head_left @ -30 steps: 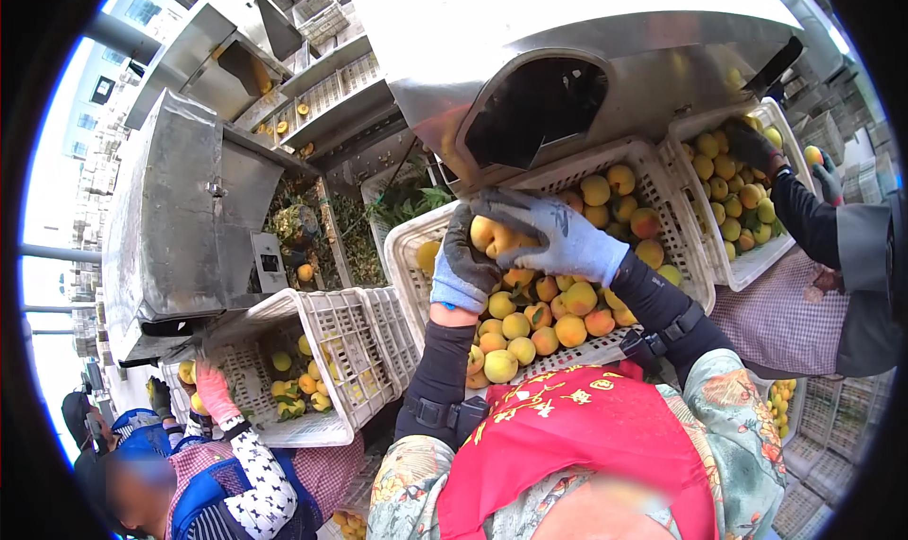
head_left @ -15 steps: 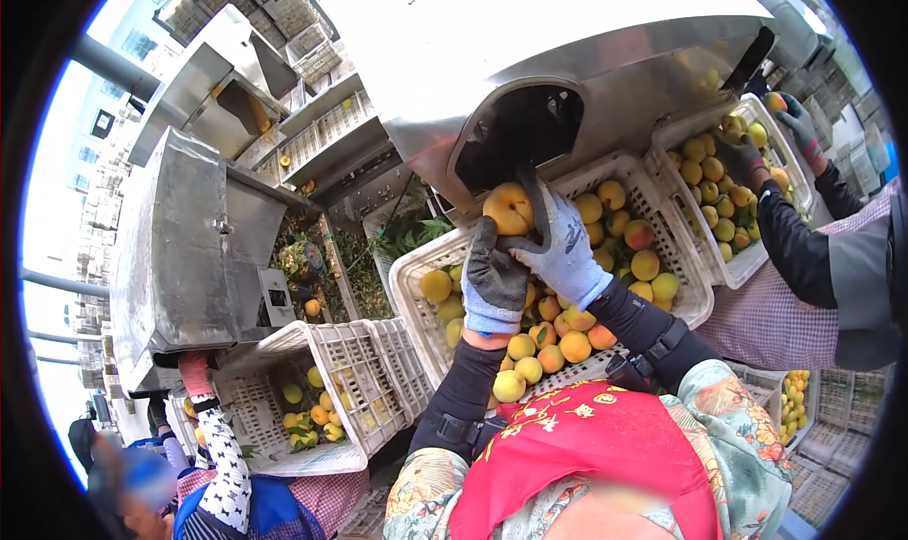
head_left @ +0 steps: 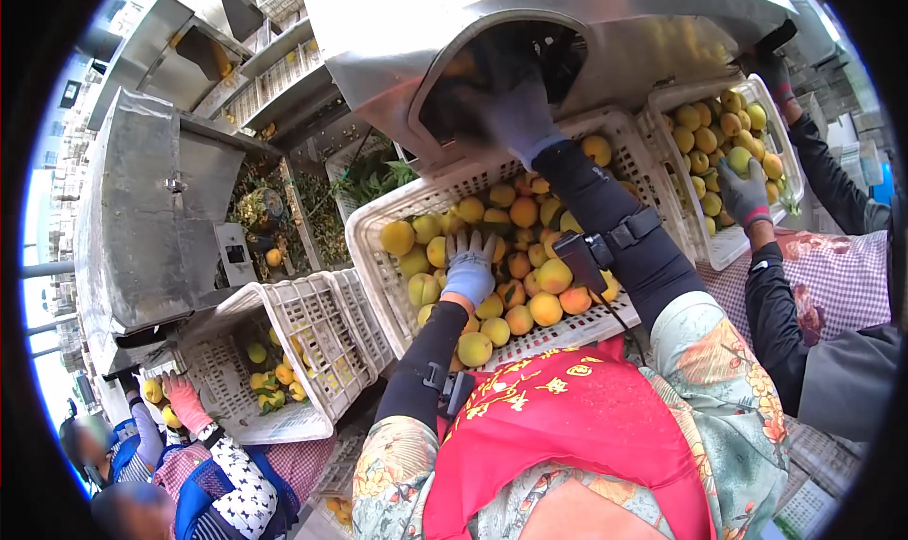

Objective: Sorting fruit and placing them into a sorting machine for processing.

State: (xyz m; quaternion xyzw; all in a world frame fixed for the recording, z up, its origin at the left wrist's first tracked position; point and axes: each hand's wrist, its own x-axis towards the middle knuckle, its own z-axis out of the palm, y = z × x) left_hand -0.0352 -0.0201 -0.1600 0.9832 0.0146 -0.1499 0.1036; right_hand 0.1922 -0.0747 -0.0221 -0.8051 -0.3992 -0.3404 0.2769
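Note:
My left hand [head_left: 468, 268], in a grey-blue glove with dark finger coating, rests on yellow-orange peaches [head_left: 546, 308] in a white plastic crate [head_left: 371, 247]. Its fingers are spread, not wrapped round any single fruit. My right hand [head_left: 511, 110] reaches into the dark opening [head_left: 558, 62] of a metal machine housing [head_left: 653, 39] beyond the crate. Motion smears that hand, and shadow covers its fingers. A faint orange patch shows near them, but I cannot make out whether a peach is held.
To the right, a co-worker's gloved hand [head_left: 744, 192] touches peaches in another white crate [head_left: 742, 249]. A tilted crate [head_left: 312, 337] with fewer peaches stands at left, by other workers and a metal housing [head_left: 132, 228]. Green leaves [head_left: 376, 173] lie behind my crate.
My hands have parted from around a peach before the opening. The right has gone forward into the opening; the left has dropped onto the crate's peaches. The view has shifted slightly.

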